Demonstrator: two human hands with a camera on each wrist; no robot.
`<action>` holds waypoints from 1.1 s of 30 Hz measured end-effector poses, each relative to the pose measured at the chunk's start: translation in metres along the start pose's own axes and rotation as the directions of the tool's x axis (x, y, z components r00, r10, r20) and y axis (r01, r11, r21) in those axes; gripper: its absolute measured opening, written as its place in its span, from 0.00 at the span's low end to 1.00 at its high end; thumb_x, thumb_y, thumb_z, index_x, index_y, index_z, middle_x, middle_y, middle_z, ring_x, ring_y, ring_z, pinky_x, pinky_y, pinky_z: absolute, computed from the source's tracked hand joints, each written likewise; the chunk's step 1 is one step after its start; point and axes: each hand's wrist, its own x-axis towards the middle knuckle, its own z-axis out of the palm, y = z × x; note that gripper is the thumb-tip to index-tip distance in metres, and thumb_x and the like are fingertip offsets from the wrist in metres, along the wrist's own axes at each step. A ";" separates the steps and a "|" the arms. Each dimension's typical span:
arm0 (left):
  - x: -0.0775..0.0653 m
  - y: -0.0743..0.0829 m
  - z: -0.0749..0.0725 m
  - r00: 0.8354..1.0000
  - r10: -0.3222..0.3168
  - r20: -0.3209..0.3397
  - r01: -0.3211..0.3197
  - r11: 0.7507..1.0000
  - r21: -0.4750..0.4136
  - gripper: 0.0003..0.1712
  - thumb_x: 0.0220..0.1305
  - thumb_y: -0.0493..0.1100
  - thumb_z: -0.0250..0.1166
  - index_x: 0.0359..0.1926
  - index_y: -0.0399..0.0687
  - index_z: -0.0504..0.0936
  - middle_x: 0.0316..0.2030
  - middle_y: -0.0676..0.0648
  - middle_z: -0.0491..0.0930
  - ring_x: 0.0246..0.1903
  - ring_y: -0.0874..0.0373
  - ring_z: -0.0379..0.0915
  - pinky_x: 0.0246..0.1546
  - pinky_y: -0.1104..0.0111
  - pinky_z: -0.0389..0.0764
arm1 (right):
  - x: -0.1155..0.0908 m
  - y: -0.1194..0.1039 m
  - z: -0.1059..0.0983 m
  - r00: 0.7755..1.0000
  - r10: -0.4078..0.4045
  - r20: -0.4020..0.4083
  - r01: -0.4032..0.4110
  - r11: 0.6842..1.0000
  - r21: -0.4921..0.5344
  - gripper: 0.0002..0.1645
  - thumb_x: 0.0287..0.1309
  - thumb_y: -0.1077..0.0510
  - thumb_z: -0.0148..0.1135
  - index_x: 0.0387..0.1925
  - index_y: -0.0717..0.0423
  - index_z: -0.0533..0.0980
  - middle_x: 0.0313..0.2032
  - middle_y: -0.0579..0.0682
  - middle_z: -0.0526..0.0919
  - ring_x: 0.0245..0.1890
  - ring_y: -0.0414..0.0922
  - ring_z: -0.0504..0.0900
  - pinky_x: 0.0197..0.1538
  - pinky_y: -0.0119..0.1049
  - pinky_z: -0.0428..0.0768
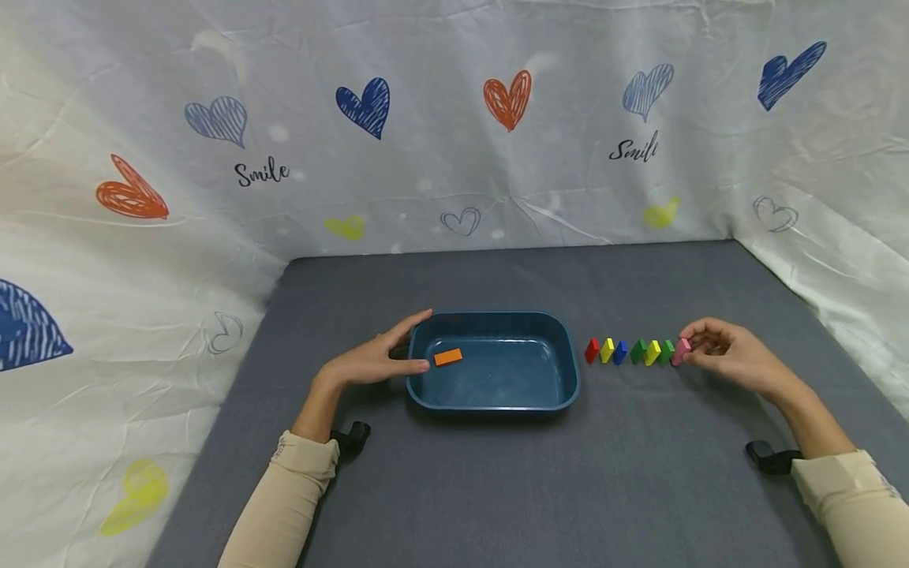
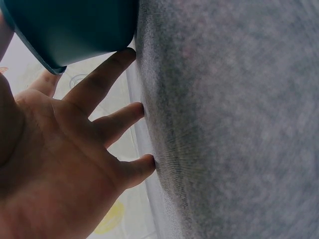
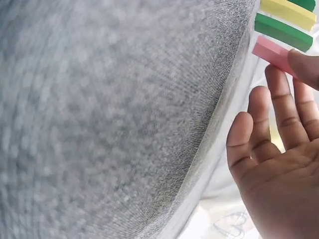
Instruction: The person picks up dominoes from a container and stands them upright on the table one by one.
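Observation:
My right hand point(image 1: 731, 355) pinches a pink block point(image 1: 680, 352) between thumb and fingertips, and it stands upright at the right end of a row. To its left stand several upright domino-like blocks: red point(image 1: 592, 350), yellow point(image 1: 607, 350), blue point(image 1: 620, 353), then green and yellow ones. In the right wrist view, the pink block point(image 3: 271, 54) is beside a green block point(image 3: 283, 32). My left hand point(image 1: 376, 356) touches the left end of a dark blue tray point(image 1: 497, 409), fingers spread and thumb over the rim. An orange block point(image 1: 448, 357) lies inside that tray.
A grey cloth point(image 1: 497, 489) covers the table. Behind and beside it hangs a white sheet point(image 1: 426, 47) printed with hearts and "Smile". Black wrist mounts point(image 1: 351, 439) show at both sleeves.

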 end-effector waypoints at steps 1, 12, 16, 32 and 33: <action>0.000 0.000 0.000 1.000 0.001 -0.001 -0.001 1.000 -0.001 0.51 0.70 0.55 0.66 0.82 0.70 0.42 0.82 0.52 0.38 0.79 0.34 0.42 0.71 0.32 0.55 | 0.000 0.000 0.000 1.000 0.001 0.002 -0.001 1.000 -0.007 0.13 0.67 0.61 0.65 0.51 0.57 0.77 0.37 0.51 0.84 0.34 0.42 0.81 0.33 0.34 0.78; 0.000 0.000 -0.001 1.000 0.009 0.005 -0.009 1.000 -0.006 0.52 0.70 0.55 0.65 0.82 0.65 0.41 0.82 0.52 0.38 0.79 0.34 0.41 0.71 0.32 0.55 | 0.002 0.000 0.003 1.000 -0.021 -0.012 0.020 0.999 -0.027 0.14 0.63 0.66 0.66 0.50 0.60 0.77 0.36 0.51 0.84 0.32 0.37 0.81 0.31 0.33 0.78; 0.000 0.001 -0.001 1.000 0.003 0.002 -0.003 1.000 -0.006 0.52 0.70 0.55 0.66 0.82 0.67 0.42 0.82 0.52 0.38 0.79 0.34 0.42 0.71 0.31 0.55 | 0.002 0.001 0.004 1.000 -0.024 -0.011 0.024 0.999 -0.042 0.16 0.62 0.67 0.66 0.51 0.61 0.77 0.37 0.51 0.83 0.32 0.36 0.80 0.31 0.32 0.77; 0.000 0.001 0.001 0.999 -0.038 -0.004 0.038 0.999 -0.013 0.52 0.69 0.56 0.66 0.82 0.69 0.42 0.82 0.54 0.38 0.80 0.36 0.42 0.71 0.32 0.56 | -0.002 -0.017 -0.004 0.996 -0.063 -0.057 0.061 0.998 -0.035 0.24 0.66 0.59 0.67 0.61 0.56 0.73 0.50 0.30 0.78 0.40 0.30 0.74 0.36 0.30 0.75; 0.000 0.000 0.001 0.999 -0.036 -0.005 0.036 0.999 -0.009 0.52 0.70 0.56 0.66 0.82 0.68 0.42 0.82 0.53 0.38 0.80 0.35 0.42 0.71 0.32 0.56 | 0.000 -0.022 -0.004 0.994 -0.080 -0.074 0.078 0.997 -0.024 0.23 0.66 0.60 0.67 0.61 0.56 0.73 0.50 0.27 0.77 0.40 0.31 0.74 0.36 0.29 0.75</action>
